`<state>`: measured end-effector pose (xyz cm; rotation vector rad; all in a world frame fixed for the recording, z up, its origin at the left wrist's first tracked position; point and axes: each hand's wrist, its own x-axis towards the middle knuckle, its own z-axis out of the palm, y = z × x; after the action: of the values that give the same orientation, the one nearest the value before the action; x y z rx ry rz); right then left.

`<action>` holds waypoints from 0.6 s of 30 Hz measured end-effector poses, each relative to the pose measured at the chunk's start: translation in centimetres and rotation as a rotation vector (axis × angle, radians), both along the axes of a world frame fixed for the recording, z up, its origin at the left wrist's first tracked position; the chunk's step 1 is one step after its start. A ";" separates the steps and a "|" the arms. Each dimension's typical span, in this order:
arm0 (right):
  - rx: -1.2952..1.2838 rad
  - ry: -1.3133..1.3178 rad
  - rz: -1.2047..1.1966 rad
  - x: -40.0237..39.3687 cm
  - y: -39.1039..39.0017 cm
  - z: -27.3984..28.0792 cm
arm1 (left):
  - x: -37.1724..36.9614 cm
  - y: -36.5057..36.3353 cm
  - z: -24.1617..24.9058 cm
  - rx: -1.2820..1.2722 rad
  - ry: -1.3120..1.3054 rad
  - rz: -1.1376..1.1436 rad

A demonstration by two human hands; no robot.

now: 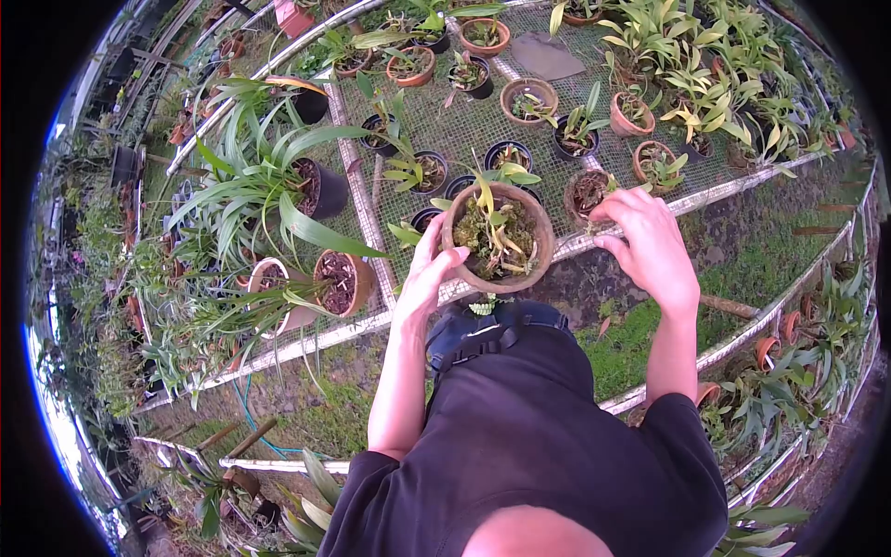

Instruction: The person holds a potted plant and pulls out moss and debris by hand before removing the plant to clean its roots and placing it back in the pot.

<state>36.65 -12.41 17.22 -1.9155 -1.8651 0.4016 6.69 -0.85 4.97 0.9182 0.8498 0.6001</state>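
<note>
A round clay pot with moss and a yellowing plant is held in front of my body, over the near edge of the mesh bench. My left hand grips its left rim, thumb over the edge. To the right, my right hand is beside a smaller clay pot of dry brown bark. Its thumb and fingers curve toward each other at that pot's near rim; whatever lies between the fingertips is too small to make out.
Several small potted plants stand on the mesh bench. A black pot with long leaves and a clay pot of bark are at the left. A white rail edges the bench. Leafy plants crowd the far right.
</note>
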 end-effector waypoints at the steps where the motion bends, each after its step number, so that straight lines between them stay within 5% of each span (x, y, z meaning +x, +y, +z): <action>1: -0.030 -0.074 0.005 0.1 -0.8 -0.3 | 0.1 -0.1 0.5 0.000 0.006 0.018; 2: -0.058 -0.148 0.010 0.0 -1.1 -0.5 | 0.1 0.1 0.5 0.070 0.002 0.002; 6: 0.065 0.257 0.101 -3.5 1.2 0.2 | 1.0 -0.1 1.9 0.167 0.013 -0.035; 10: 0.413 -0.122 0.131 -8.1 3.8 -2.5 | 1.8 -0.6 1.6 0.240 0.126 -0.046; 18: 0.212 -0.186 0.240 -8.0 6.0 -5.0 | 1.8 -1.8 1.7 0.195 0.110 -0.032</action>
<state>28.67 -6.36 12.26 -1.6428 -2.1718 0.0937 8.45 -2.67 6.64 1.1486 0.8842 0.6169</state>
